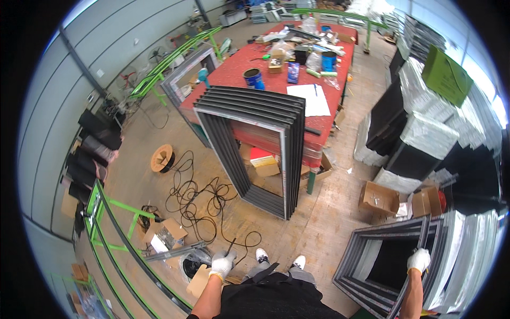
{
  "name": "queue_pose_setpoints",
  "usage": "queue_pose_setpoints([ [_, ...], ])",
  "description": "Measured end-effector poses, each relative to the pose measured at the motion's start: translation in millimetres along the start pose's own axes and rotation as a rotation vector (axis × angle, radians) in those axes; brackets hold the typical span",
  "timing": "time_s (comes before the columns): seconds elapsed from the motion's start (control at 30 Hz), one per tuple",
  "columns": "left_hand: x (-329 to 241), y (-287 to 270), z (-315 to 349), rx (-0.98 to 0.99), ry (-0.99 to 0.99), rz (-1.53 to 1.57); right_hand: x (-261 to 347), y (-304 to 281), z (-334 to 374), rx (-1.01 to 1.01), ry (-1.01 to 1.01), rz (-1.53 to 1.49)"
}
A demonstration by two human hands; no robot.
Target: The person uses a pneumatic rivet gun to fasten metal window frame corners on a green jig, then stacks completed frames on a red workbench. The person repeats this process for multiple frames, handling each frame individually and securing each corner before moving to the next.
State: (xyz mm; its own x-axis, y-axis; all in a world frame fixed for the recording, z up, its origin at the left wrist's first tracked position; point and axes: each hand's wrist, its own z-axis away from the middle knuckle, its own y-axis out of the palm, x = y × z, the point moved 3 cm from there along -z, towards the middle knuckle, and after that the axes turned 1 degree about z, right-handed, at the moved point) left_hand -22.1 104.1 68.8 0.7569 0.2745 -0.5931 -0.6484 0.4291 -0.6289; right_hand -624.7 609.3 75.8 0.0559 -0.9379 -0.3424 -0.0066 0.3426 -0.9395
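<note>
Nearest to the camera is the person's black shirt (271,297), in front of the near end of the red surface (239,61). On the right side, nearer than this end of the surface, the white-gloved right hand (418,260) has its fingers closed around the side bar of a frame (424,234). This frame is dark grey, narrow in its bars and four-sided, and it stands tilted. It is the front one of several similar frames (355,260), which lean one behind another, their edges like steps. Through their opening a flat black area is seen; I cannot tell if it is a panel or only shadow. Just beside them, farther to the right of the surface, stand silver-wrapped pieces (467,260).

The left hand (221,265), also in a white glove, is nearer than the surface and to its left, with bent fingers. A thin black thing (230,246) rises beside them, but I cannot tell if it is held. A clear bag (192,261) lies near this hand, its dark content hard to make out.

Directly before the surface, standing frames (249,103) hide part of its near end. The lower part of the gripped frame is partly covered by the right forearm (413,295).
</note>
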Motion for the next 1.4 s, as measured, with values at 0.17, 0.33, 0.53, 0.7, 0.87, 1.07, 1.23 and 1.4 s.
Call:
queue_pose_setpoints([
  [0.17,28,-4,1,-0.035,-0.063,0.121,-10,10,-13,0.014,0.05,0.084],
  [0.33,55,1,4,-0.045,-0.088,0.175,-7,13,-15,0.041,0.049,0.142],
  [0.53,57,11,-1,0.029,-0.087,0.111,-3,12,-11,0.002,0.062,0.108],
  [0.7,50,9,-3,0.011,-0.019,0.055,-5,6,-5,-0.027,0.045,-0.004],
  [0.87,48,7,-12,0.024,-0.032,0.3,-5,-3,2,0.002,0.047,0.014],
  [1.07,43,7,-33,0.059,0.005,0.284,10,-17,16,-0.122,0.154,0.112],
  [1.23,15,-3,-43,0.084,0.013,0.214,80,-4,58,0.124,-0.012,-0.175],
  [1.4,-24,-12,-51,0.073,0.083,0.167,194,15,139,0.528,-0.228,-0.553],
])
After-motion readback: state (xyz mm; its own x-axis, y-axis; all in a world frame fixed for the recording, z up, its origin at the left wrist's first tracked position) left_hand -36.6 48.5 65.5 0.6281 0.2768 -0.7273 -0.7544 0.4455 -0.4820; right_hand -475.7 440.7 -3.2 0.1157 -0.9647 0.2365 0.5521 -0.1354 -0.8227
